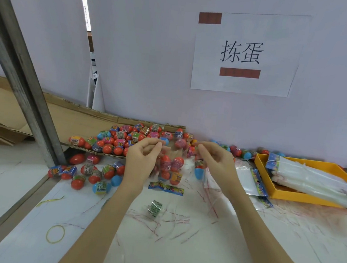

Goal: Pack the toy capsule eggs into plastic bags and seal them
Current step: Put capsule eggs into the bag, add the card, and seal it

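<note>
My left hand pinches one top corner of the clear bag | my right hand pinches the other | bag of eggs hangs between them, left of the yellow tray | loose eggs farther left of the tray

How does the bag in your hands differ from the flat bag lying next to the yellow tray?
The held bag hangs upright, pinched at its top by the left hand and right hand; the flat bag lies on the table. The held bag bulges with eggs; the flat bag looks empty. Both are plastic with a colourful printed strip.
</note>
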The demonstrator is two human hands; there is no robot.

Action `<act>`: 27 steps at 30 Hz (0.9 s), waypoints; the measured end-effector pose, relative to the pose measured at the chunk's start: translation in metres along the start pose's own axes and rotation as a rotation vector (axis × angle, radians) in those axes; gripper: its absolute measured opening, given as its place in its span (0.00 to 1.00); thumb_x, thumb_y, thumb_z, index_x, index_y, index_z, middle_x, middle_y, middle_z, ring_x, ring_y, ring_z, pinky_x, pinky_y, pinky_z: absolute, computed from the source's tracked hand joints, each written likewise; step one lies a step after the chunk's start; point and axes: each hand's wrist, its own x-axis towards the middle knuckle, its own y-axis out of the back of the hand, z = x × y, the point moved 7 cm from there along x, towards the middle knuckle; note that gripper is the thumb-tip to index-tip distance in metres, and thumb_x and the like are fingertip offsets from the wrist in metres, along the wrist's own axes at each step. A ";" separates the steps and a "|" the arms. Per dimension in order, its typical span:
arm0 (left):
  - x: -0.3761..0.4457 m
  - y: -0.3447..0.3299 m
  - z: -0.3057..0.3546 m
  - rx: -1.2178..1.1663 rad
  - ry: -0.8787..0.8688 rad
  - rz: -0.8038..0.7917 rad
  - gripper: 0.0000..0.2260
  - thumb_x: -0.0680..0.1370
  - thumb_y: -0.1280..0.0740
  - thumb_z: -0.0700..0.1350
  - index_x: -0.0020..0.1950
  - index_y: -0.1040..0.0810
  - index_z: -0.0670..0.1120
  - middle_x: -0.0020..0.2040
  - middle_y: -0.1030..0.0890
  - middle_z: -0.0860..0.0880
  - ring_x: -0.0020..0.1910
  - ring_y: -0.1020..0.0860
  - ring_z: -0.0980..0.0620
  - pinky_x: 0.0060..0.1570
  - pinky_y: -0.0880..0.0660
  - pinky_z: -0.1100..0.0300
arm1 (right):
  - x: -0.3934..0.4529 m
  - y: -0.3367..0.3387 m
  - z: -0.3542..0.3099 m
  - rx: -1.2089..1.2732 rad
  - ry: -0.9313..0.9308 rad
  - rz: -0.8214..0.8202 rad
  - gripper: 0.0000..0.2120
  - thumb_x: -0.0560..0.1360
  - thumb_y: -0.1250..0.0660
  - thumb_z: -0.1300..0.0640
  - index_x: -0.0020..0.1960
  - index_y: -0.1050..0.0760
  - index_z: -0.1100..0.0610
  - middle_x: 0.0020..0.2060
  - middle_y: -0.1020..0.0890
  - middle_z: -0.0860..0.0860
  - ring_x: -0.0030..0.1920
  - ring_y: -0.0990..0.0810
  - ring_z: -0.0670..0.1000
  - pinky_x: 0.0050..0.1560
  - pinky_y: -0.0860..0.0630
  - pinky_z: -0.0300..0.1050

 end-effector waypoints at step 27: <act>0.010 0.004 -0.029 -0.224 0.228 -0.148 0.04 0.78 0.25 0.37 0.51 0.12 0.40 0.47 0.12 0.40 0.45 0.14 0.46 0.47 0.16 0.59 | 0.000 -0.007 0.008 0.125 -0.074 -0.056 0.07 0.79 0.28 0.60 0.51 0.13 0.51 0.41 0.12 0.51 0.41 0.15 0.48 0.45 0.18 0.39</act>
